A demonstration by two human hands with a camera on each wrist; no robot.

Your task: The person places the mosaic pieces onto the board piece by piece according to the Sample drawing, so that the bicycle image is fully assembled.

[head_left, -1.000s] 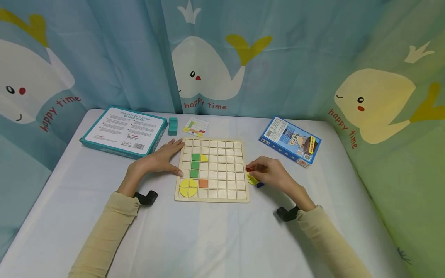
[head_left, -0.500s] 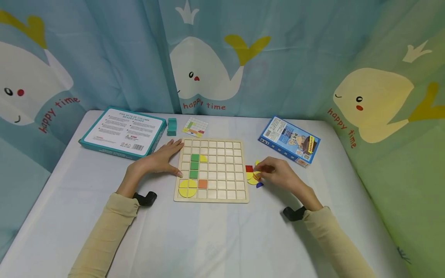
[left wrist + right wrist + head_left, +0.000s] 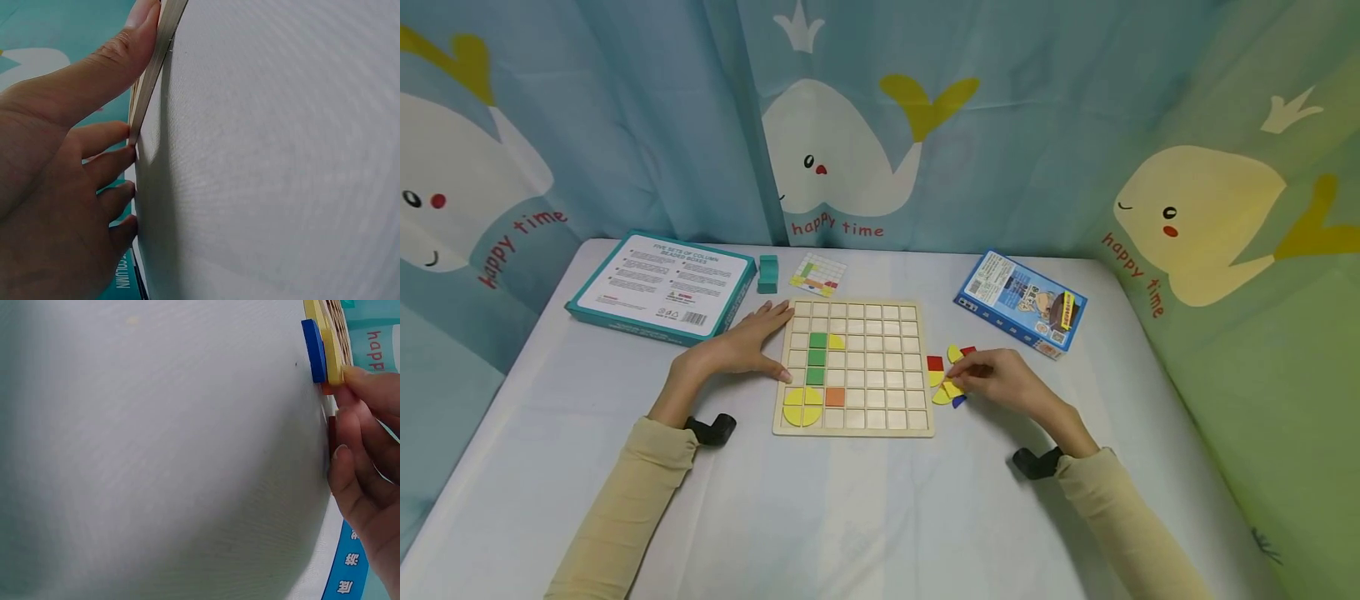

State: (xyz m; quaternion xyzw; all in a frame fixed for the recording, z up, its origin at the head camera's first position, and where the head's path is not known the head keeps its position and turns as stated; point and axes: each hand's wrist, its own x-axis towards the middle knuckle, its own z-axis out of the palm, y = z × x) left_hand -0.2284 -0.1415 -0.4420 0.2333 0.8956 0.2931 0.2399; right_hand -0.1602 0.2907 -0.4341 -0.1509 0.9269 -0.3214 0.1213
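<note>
Nearest, the right hand (image 3: 1000,379) is closed to a pinch, thumb and forefinger on a yellow tile (image 3: 334,357) in the loose pile just right of the board (image 3: 876,358); the left hand (image 3: 739,347) is spread wide, thumb and forefinger against the board's left edge, grasping nothing. The step in hand appears to be singling out that tile: a pinch on its edges, with a straight lift, should leave the blue tile (image 3: 314,350) and red tile (image 3: 935,363) undisturbed, while light pressure from the left hand should steady the board and its seated green tiles (image 3: 816,357). Beyond the board, the card (image 3: 818,274) lies flat, well placed for checking shape and colour by eye. As to the views, the right wrist shows the pile edge-on, revealing the tiles' thickness and an orange sliver below the yellow one, neither plain from above; the left wrist shows the board's side and the thumb on its rim. Only the head view gives the grid's layout, the card's pattern and, farther back, the teal box (image 3: 662,283).
</note>
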